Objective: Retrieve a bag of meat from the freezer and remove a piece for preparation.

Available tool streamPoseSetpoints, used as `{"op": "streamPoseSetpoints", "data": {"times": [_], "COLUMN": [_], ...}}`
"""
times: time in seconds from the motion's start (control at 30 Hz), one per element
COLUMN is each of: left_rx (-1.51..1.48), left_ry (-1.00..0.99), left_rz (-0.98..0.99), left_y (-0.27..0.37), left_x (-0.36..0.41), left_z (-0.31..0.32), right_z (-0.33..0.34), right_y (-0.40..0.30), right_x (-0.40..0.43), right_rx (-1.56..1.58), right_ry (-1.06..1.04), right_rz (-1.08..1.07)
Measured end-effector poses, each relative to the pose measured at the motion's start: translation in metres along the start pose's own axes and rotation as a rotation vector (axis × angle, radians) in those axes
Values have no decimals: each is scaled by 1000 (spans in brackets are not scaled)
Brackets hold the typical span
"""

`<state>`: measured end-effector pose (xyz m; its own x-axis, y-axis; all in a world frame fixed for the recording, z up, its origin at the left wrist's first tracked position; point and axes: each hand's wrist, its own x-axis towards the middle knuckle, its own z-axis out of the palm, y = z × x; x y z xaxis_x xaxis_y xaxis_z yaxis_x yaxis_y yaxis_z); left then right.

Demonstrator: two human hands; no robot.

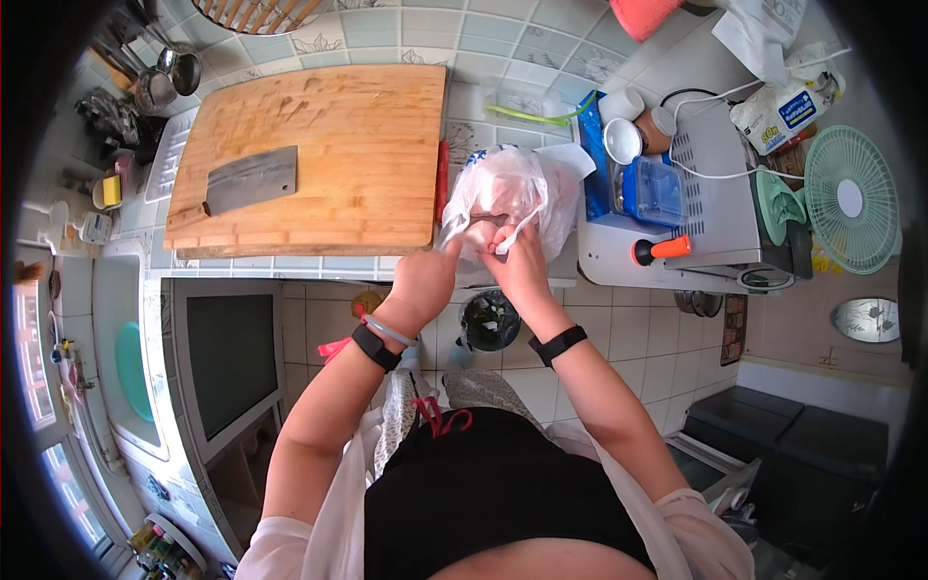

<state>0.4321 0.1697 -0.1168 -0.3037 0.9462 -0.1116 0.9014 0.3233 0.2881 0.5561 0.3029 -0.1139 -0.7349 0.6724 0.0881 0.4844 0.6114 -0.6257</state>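
Observation:
A white translucent plastic bag (507, 185) stands on the tiled counter with its mouth turned toward me; pale pinkish contents show through it. My left hand (426, 279) pinches the left edge of the bag's mouth. My right hand (516, 264) grips the bag's rim on the other side, its fingers at the opening. What exactly lies in the bag cannot be told. Just left of the bag is a wooden cutting board (348, 174), and a cleaver (251, 180) with a dark handle end lies flat on it. A red-handled item (442, 181) sits between board and bag.
Right of the bag are a blue lidded plastic container (655, 192), a white cup (622, 141), an orange-black peeler-like tool (661, 249) and a green fan (850, 199). A lined bin (491, 320) stands on the floor below. The sink (130, 348) is at far left.

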Motion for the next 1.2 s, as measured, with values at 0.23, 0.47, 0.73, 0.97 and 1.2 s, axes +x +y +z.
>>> {"op": "streamPoseSetpoints", "data": {"times": [0.23,0.47,0.73,0.97,1.2], "left_rx": [-23,-137,-71,-40,-103], "left_ry": [-54,113,206,86,145], "left_rz": [-217,-195,-139,-83,-41], "left_y": [8,-6,-23,-22,-18], "left_x": [15,16,25,24,18], "left_z": [-38,-37,-44,-30,-24], "right_z": [1,-11,-24,-26,-24], "right_y": [-2,-10,-9,21,-11], "right_x": [-5,7,29,45,49], "right_rx": [-152,61,29,-53,-155], "right_ry": [155,-27,17,110,-72], "right_rz": [-255,-259,-187,-97,-57]}}
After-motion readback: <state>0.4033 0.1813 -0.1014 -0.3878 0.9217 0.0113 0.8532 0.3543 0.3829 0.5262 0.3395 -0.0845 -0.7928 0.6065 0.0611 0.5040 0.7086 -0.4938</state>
